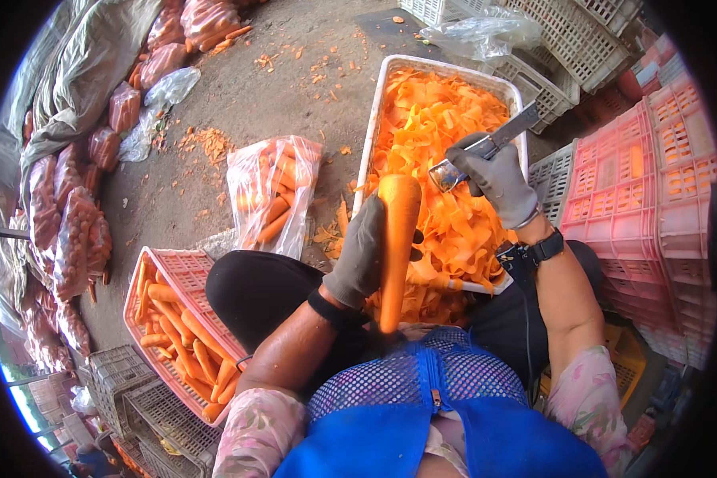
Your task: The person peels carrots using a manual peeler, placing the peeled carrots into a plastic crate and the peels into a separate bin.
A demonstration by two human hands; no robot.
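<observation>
In my gloved left hand (pixel 358 254) is a large carrot (pixel 400 239), its thick end pointing away from me and its tip towards my chest. My right hand (pixel 499 176), also gloved, grips a metal peeler (pixel 490 147) with a flat, wide handle. The peeler's head is apart from the carrot, to its upper right. Beneath both hands stands a white plastic crate (pixel 367 140) heaped with long orange carrot peelings (pixel 442 119). The fingertips of my left hand are partly hidden behind the carrot.
A pink crate of carrots (pixel 182 269) tilts beside my left knee. Past it lies a clear plastic bag of carrots (pixel 273 194). Stacked pink crates (pixel 621 179) rise close on the right. Bagged carrots (pixel 66 239) line the far left, and scraps (pixel 206 143) litter the ground.
</observation>
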